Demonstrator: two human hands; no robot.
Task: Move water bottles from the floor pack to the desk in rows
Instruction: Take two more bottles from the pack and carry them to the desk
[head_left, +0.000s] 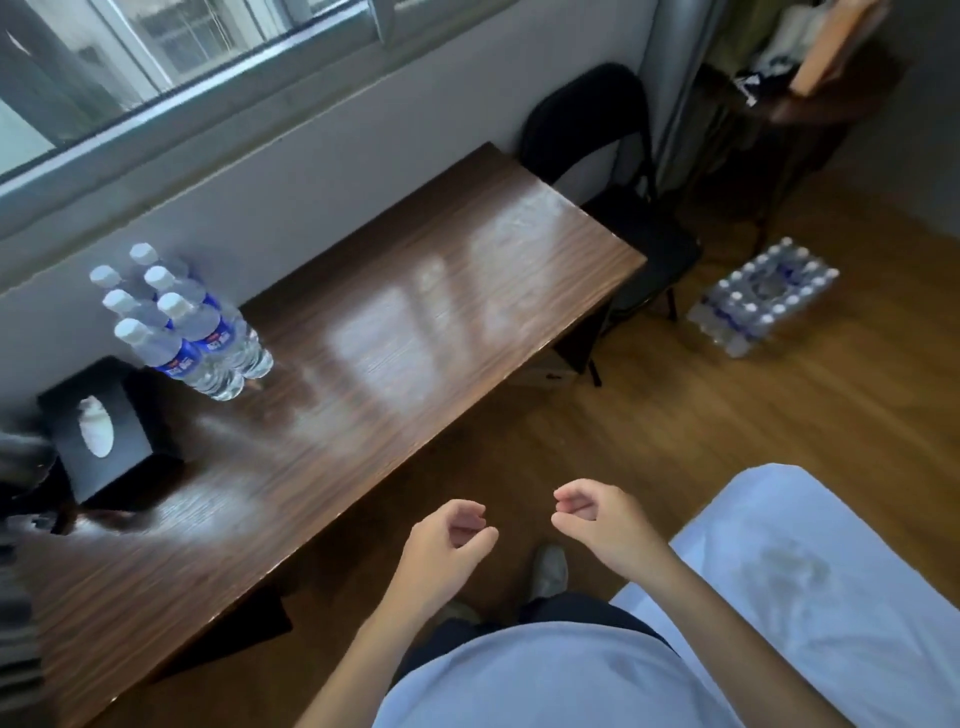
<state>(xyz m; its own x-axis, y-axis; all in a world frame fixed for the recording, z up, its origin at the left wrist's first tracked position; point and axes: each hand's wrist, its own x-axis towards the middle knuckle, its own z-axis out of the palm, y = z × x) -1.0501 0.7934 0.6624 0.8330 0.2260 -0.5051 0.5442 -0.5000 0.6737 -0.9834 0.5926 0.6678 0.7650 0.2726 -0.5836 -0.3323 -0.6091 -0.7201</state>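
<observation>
Several clear water bottles (179, 319) with white caps and blue labels stand in two rows at the back left of the dark wooden desk (415, 312), near the wall. The shrink-wrapped pack of bottles (763, 296) lies on the wooden floor at the right, beyond the desk's end. My left hand (447, 545) and my right hand (597, 514) hang in front of me over the floor, near the desk's front edge. Both hold nothing, with fingers loosely curled and apart.
A black tissue box (98, 431) sits on the desk left of the bottles. A black chair (623, 182) stands at the desk's right end, between desk and pack. A white bed (805, 571) fills the lower right. A second dark table with clutter (810, 88) is at the back right.
</observation>
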